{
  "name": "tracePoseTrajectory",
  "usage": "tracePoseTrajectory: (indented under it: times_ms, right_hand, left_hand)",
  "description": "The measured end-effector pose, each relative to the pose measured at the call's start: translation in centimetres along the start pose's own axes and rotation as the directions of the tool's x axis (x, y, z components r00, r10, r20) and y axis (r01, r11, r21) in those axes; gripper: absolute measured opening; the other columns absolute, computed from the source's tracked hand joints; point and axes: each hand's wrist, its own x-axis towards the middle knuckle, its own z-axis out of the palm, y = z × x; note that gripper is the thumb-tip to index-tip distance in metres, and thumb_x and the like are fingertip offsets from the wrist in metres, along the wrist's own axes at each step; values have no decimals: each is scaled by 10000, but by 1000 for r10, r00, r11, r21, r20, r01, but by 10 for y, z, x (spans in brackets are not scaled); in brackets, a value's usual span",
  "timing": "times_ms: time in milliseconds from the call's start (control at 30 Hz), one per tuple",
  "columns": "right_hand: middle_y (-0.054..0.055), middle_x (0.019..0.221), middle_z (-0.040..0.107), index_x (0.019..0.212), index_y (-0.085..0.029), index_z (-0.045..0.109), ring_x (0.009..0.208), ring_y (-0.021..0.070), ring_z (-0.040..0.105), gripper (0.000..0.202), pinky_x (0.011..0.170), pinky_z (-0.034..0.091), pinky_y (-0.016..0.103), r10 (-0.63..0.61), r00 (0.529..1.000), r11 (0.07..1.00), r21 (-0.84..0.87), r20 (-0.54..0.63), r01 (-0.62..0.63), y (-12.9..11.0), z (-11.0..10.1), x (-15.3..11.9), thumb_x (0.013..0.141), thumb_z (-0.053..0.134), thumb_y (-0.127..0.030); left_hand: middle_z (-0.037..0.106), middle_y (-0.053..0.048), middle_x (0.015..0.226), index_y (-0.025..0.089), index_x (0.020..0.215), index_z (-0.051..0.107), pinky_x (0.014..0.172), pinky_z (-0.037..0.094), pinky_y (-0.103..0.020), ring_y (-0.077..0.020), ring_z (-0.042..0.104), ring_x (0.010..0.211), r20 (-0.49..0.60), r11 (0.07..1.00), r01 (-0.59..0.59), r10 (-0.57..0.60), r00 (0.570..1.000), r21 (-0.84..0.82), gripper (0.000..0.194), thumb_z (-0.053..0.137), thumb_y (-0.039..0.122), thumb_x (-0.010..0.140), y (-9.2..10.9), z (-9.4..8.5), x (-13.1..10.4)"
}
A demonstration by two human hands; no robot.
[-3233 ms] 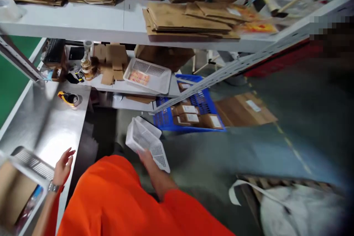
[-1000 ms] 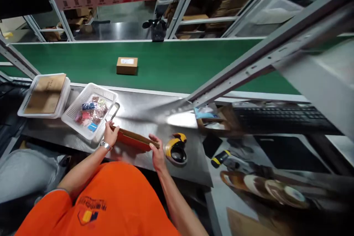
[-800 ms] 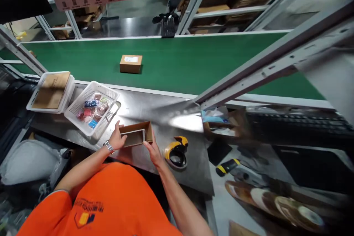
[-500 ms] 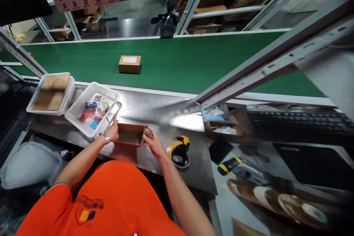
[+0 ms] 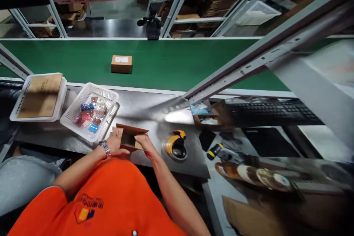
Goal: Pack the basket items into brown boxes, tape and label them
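A small brown cardboard box lies on the steel bench in front of my orange shirt, its top open towards me. My left hand, with a metal watch on the wrist, grips the box's left end. At the right end my right hand holds the box, thumb over a lighter cardboard flap. To the left of the box stands a white perforated basket containing several small colourful plastic-wrapped packets. A yellow and black tape dispenser sits right of my right hand.
Beyond the bench runs a green conveyor belt carrying a closed, labelled carton. Stacked white baskets with flat cardboard stand far left. A slanted metal post rises on the right, near a keyboard and a yellow-black handheld device.
The box has come closer to my body and tilted, with its right-end flap now showing under my right thumb. My left hand has shifted down along its left end. The camera view has turned slightly.
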Motion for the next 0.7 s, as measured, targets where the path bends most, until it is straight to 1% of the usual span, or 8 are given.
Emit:
tracePoseTrajectory:
  times_ms: [100,200,267,333,400,500,600,700]
  right_hand:
    - [9,1028,897,1135,-289,691,1019,326,837,667,1027,674,516,90,996,993,78,-19,-88,-8,0,-7,600,997,-543]
    - [28,996,898,1059,-288,726,984,331,846,606,959,679,496,156,985,975,149,78,-166,-23,-12,-11,606,980,-601]
    - [62,990,896,1011,-287,750,1010,347,852,582,949,676,498,181,966,959,182,187,-215,-33,-20,-11,663,911,-724]
    - [95,983,889,980,-287,767,1056,366,851,619,964,672,513,212,943,950,172,259,-260,-40,-22,-10,727,807,-850]
    - [108,982,883,984,-288,776,1091,378,841,663,978,669,526,219,950,954,154,222,-256,-42,-20,-9,763,728,-911]
    - [80,1022,883,1108,-275,790,1077,369,827,667,954,670,505,186,980,969,150,74,-195,-35,-16,-11,698,831,-801]
    - [38,1105,878,1320,-286,778,1038,325,824,787,907,664,442,169,985,975,138,31,-172,-25,-21,-17,623,956,-606]
    - [34,1167,870,1391,-301,772,1042,309,824,833,891,667,427,164,984,978,123,64,-171,-20,-30,-21,634,975,-581]
  left_hand:
    - [651,-392,1591,155,1307,762,1280,507,-726,-682,572,1566,-139,1000,20,-20,990,-3,956,1147,643,581,-1,7,21]
    - [726,-286,1373,202,1118,728,1155,612,-648,-550,763,1306,-162,996,50,-61,985,-69,775,1151,615,618,-4,1,37]
    - [716,-236,1363,206,1182,687,1148,628,-611,-484,781,1265,-201,984,90,-120,972,-151,863,1183,555,568,-9,-2,39]
    - [707,-223,1409,190,1319,639,1189,615,-610,-481,755,1339,-288,960,114,-189,939,-257,1043,1211,469,492,-14,1,38]
    - [683,-248,1515,169,1471,572,1243,588,-617,-497,709,1441,-350,927,106,-240,906,-361,1212,1214,398,469,-17,9,34]
    - [611,-310,1680,157,1601,509,1324,539,-580,-482,648,1559,-345,858,71,-279,896,-509,1312,1202,320,499,-18,21,33]
    - [604,-302,1733,177,1629,546,1351,522,-574,-436,640,1600,-280,774,65,-303,911,-630,1179,1148,305,623,-16,25,35]
    - [707,-234,1649,195,1595,633,1343,530,-579,-392,704,1531,-268,765,60,-296,917,-642,938,1053,337,769,-15,23,36]
